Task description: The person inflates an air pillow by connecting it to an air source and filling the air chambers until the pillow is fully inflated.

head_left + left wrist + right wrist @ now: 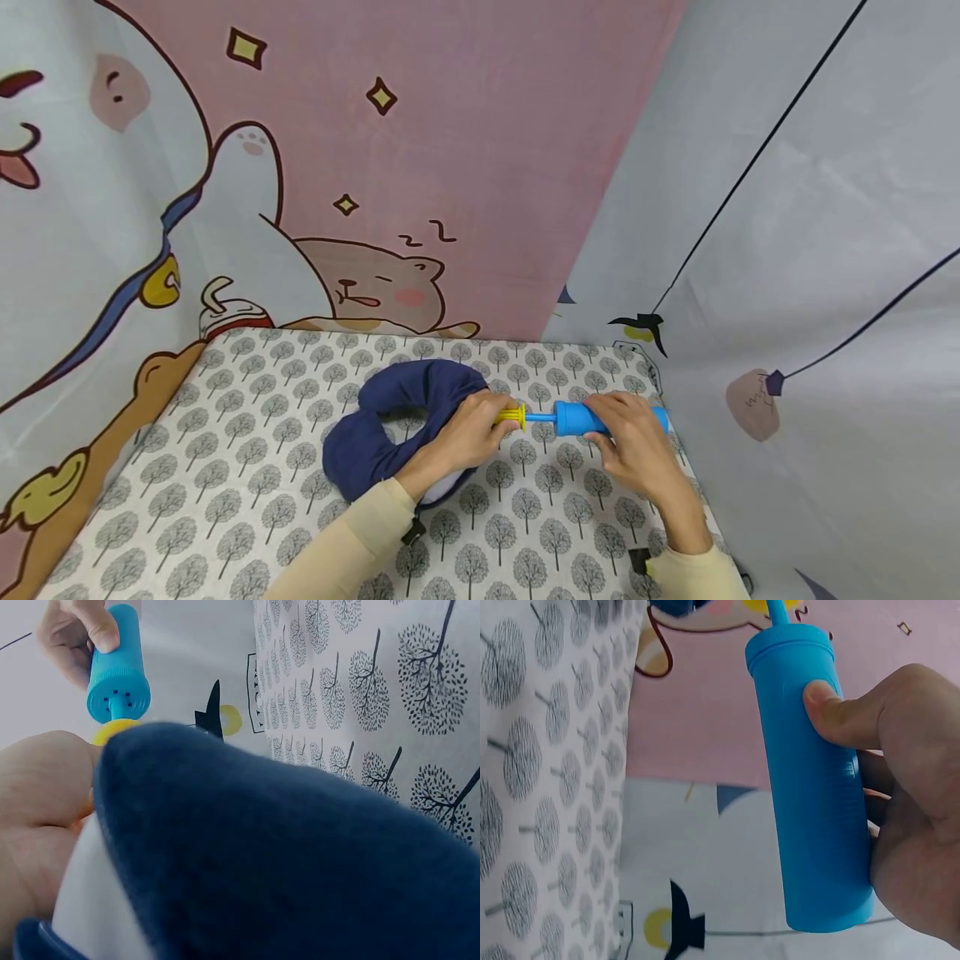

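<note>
A blue hand pump (573,419) is held level above the table between my two hands. My right hand (637,442) grips its blue barrel (810,787), the thumb on one side and the fingers curled behind. A thin blue rod (540,417) sticks out of the barrel toward the left. At the rod's end is a yellow piece (517,416), which my left hand (471,427) holds in curled fingers. Under and beside the left hand lies a navy U-shaped neck pillow (356,458); it fills much of the left wrist view and hides most of those fingers.
The table (247,467) wears a white cloth printed with grey trees. A pink and white cartoon-printed curtain (487,150) hangs behind it, and a pale printed sheet (825,208) closes off the right side. Small black pieces (639,560) sit by the wrists.
</note>
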Available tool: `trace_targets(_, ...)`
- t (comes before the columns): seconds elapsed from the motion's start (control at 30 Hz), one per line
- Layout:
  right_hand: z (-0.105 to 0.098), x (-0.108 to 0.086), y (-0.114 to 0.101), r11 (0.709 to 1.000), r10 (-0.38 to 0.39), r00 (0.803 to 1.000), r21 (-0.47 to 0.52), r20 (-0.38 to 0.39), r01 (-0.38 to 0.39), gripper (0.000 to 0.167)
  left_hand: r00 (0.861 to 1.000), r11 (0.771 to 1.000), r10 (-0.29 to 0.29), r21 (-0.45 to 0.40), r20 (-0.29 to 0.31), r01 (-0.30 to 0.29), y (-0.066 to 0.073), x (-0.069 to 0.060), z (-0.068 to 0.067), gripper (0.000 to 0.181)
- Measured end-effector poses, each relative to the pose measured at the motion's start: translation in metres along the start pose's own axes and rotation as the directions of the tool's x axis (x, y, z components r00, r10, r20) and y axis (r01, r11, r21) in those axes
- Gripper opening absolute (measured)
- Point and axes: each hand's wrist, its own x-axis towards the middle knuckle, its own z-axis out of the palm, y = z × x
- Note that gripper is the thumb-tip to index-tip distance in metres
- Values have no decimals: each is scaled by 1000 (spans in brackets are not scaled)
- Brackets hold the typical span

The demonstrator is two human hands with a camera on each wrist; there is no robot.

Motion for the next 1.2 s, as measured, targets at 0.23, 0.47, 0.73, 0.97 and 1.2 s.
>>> trace_targets(0.23,18,10,-16,1000,-20,1000,-1,-10,20,51,1000,1000,-3,9,4,3,-1,0,2,17)
trace_targets(0.47,24,10,-19,999,6,999,34,38,-7,51,1000,999,14,33,6,-14,-1,-2,0,16)
trace_targets(0.73,-1,-4,7,997,44,997,57,64,-48,54,1000,999,24,35,6,-24,0,-1,-4,17)
trace_targets(0.97,-27,-24,31,990,115,990,73,82,-121,53,1000,1000,11,15,11,-11,1,-1,-3,15)
trace_targets(1.2,-46,-34,46,978,193,976,61,102,-199,56,1000,1000,16,12,4,-16,-1,-2,-3,15)
